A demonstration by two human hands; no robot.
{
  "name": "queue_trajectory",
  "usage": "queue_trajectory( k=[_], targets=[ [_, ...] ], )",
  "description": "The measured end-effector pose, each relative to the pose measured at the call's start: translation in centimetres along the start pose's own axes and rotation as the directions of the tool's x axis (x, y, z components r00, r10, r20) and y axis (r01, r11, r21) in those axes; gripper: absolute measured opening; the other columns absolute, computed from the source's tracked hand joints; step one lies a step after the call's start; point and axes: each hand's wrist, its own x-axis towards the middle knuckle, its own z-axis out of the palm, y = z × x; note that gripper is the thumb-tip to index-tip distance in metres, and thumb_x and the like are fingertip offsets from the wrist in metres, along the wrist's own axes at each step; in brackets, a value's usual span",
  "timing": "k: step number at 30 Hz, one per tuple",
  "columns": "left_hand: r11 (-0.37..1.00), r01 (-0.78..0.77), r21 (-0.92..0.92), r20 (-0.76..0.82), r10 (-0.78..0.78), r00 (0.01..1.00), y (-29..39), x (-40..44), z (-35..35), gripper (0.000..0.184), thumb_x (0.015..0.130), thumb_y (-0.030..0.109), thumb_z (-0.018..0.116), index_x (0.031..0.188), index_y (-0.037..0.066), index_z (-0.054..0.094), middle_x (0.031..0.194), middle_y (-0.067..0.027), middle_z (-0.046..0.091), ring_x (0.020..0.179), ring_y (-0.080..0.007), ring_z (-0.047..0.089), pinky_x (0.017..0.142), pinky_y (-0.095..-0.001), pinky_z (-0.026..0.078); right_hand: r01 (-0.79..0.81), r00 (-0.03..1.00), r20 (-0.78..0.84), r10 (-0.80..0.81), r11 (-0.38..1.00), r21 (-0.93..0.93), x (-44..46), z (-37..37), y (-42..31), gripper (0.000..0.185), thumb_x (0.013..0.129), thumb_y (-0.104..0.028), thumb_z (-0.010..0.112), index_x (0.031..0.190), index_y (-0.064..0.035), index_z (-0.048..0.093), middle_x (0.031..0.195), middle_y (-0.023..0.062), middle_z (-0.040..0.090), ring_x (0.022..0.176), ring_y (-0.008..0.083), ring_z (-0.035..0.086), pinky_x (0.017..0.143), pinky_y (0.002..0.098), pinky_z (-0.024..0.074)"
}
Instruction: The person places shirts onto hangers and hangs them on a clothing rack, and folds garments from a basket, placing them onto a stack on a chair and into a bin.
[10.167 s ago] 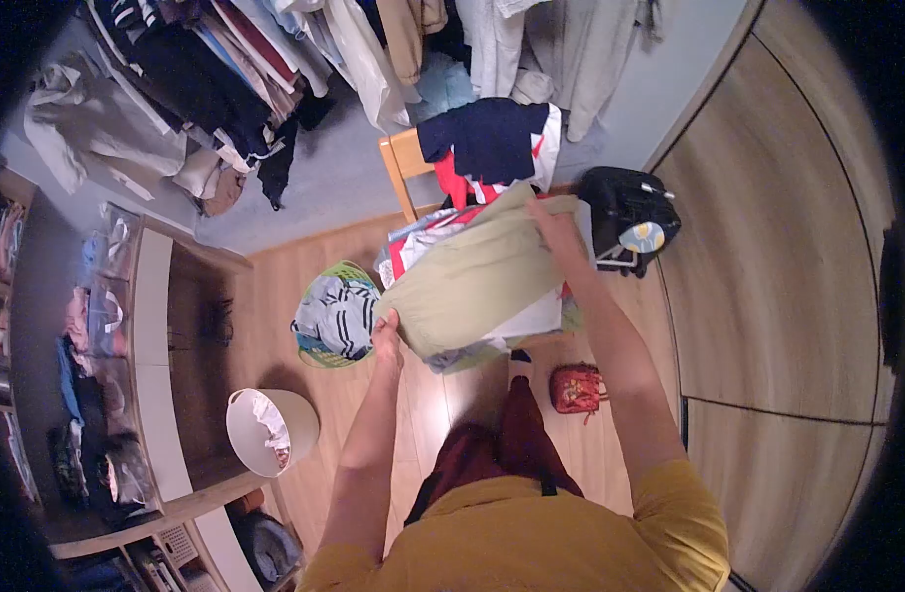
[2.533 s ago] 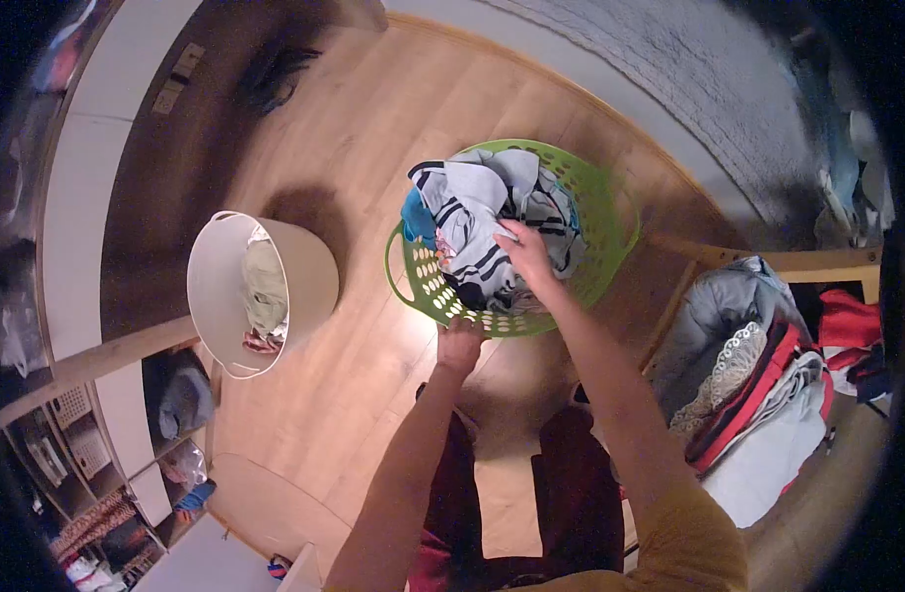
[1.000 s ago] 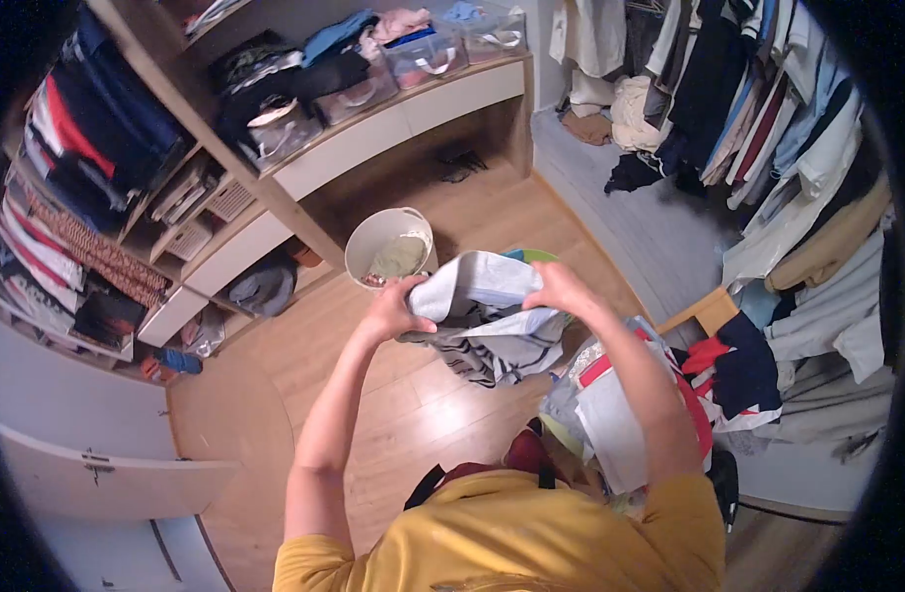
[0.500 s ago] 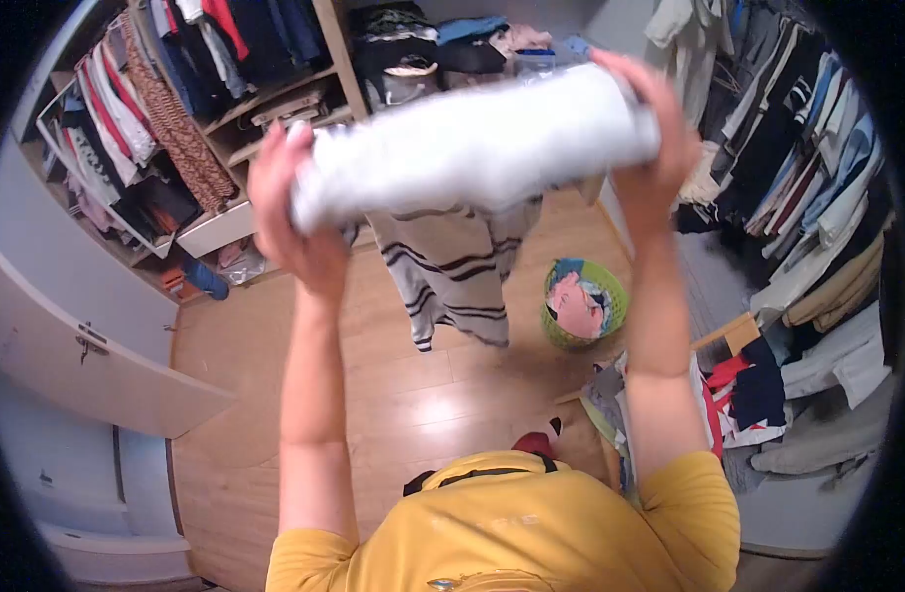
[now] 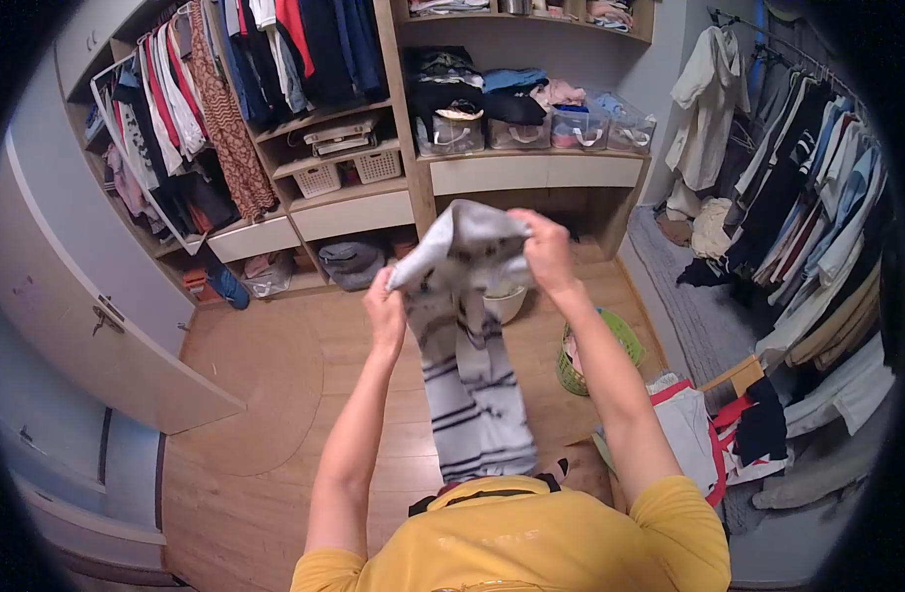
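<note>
A pair of light grey pants [image 5: 477, 414] with black stripes hangs in front of my body, its top edge stretched between my two hands. My left hand [image 5: 385, 308] is closed on the left end of that edge. Higher up, my right hand [image 5: 548, 255] pinches the right end. The top gapes into a loop, and the lower part drops toward the floor in two folded panels.
A green laundry basket [image 5: 569, 375] with clothes stands on the floor beyond my right forearm. Behind the garment is a white bucket [image 5: 506, 304]. Clothes [image 5: 758, 424] lie at the right, below a hanging rack. Shelves with clear bins [image 5: 580, 128] line the back; a door [image 5: 87, 296] stands at left.
Both hands have come down and closer together, lowering the pants from high in front of my head. The top edge, earlier pulled wide and straight, now sags into a loop.
</note>
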Motion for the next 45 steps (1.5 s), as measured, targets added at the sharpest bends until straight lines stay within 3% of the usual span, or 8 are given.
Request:
queue_trajectory(
  k=[4, 7, 9, 11, 17, 29, 37, 45],
  targets=[
    [0.919, -0.315, 0.236, 0.07, 0.307, 0.949, -5.1, -6.0, 0.7, 0.028, 0.072, -0.002, 0.043, 0.096, 0.0, 0.058, 0.082, -0.0114, 0.061, 0.08, -0.0216, 0.056, 0.076, -0.0304, 0.045, 0.063, 0.993, -0.114, -0.03, 0.952, 0.298, -8.4, 0.3, 1.7, 0.025, 0.067, 0.006, 0.041, 0.084, 0.0046, 0.06, 0.087, 0.0232, 0.059, 0.084, 0.0309, 0.059, 0.08, 0.0343, 0.0449],
    [0.945, 0.038, 0.326, 0.374, -0.166, 0.912, -14.4, -12.1, -1.9, 0.024, 0.072, 0.004, 0.048, 0.094, 0.0, 0.059, 0.083, -0.0109, 0.06, 0.08, -0.0214, 0.055, 0.076, -0.0305, 0.044, 0.198, 0.582, 0.762, 0.284, 0.86, -0.471, -21.5, 1.2, 17.6, 0.018, 0.068, 0.001, 0.044, 0.077, 0.0054, 0.059, 0.081, 0.0251, 0.058, 0.076, 0.0342, 0.058, 0.071, 0.039, 0.0452],
    [0.838, 0.246, 0.487, 0.562, -0.516, 0.646, -17.2, -8.7, -1.7, 0.022, 0.072, 0.01, 0.054, 0.091, 0.0, 0.059, 0.083, -0.0104, 0.06, 0.08, -0.0212, 0.055, 0.076, -0.0306, 0.043, 0.076, 0.689, 0.627, 0.363, 0.824, -0.561, -19.0, -2.2, 14.7, 0.015, 0.069, -0.002, 0.045, 0.071, 0.0059, 0.058, 0.077, 0.0263, 0.057, 0.072, 0.0364, 0.057, 0.065, 0.0422, 0.0454],
    [0.803, 0.527, 0.277, 0.456, -0.593, 0.664, -11.8, -5.3, -0.8, 0.019, 0.072, 0.007, 0.051, 0.088, 0.002, 0.059, 0.075, -0.0032, 0.059, 0.073, -0.0136, 0.051, 0.067, -0.0269, 0.041, -0.372, 0.72, 0.369, 0.588, 0.775, -0.51, -12.5, -4.6, 12.0, 0.016, 0.067, -0.002, 0.046, 0.074, 0.0048, 0.058, 0.075, 0.0258, 0.057, 0.07, 0.0374, 0.057, 0.064, 0.042, 0.0448],
    [0.809, 0.56, -0.179, 0.552, -0.389, 0.738, -3.3, 0.9, 5.9, 0.02, 0.069, 0.006, 0.048, 0.087, 0.004, 0.058, 0.075, 0.0039, 0.052, 0.067, -0.0079, 0.044, 0.061, -0.0188, 0.033, -0.413, 0.911, 0.035, 0.412, 0.909, 0.061, -2.1, -9.4, 7.8, 0.019, 0.068, -0.004, 0.048, 0.08, 0.0031, 0.061, 0.067, 0.0074, 0.06, 0.064, 0.0131, 0.055, 0.055, 0.0275, 0.0404],
    [0.684, 0.614, -0.393, 0.727, -0.178, 0.663, 1.4, 2.2, 9.8, 0.025, 0.074, 0.013, 0.051, 0.097, 0.003, 0.055, 0.086, -0.0018, 0.056, 0.084, -0.0132, 0.05, 0.077, -0.0257, 0.039, -0.548, 0.836, 0.148, 0.529, 0.818, 0.173, 0.7, -15.9, 3.4, 0.013, 0.073, -0.011, 0.055, 0.077, 0.0005, 0.058, 0.064, -0.0026, 0.051, 0.059, 0.0073, 0.044, 0.052, 0.0226, 0.0345],
    [0.944, -0.206, 0.257, 0.525, 0.043, 0.85, 4.4, -3.9, 17.9, 0.047, 0.065, 0.029, 0.065, 0.103, 0.005, 0.054, 0.089, -0.0208, 0.06, 0.084, -0.0342, 0.057, 0.074, -0.0401, 0.044, -0.677, 0.698, 0.211, 0.685, 0.534, 0.506, 0.1, -14.4, 2.2, 0.007, 0.068, -0.003, 0.058, 0.074, -0.004, 0.057, 0.068, 0.002, 0.056, 0.06, 0.0104, 0.052, 0.057, 0.0226, 0.0416],
    [0.917, 0.05, 0.396, 0.692, -0.334, 0.64, -0.3, -0.8, 21.7, 0.018, 0.078, 0.011, 0.048, 0.086, 0.001, 0.06, 0.079, -0.0167, 0.061, 0.072, -0.0303, 0.059, 0.069, -0.042, 0.048, -0.678, 0.689, 0.137, 0.711, 0.566, 0.468, -1.0, -23.9, 7.6, 0.017, 0.062, 0.001, 0.059, 0.079, -0.0008, 0.056, 0.071, 0.004, 0.058, 0.062, 0.0119, 0.054, 0.06, 0.0236, 0.0434]
  ],
)
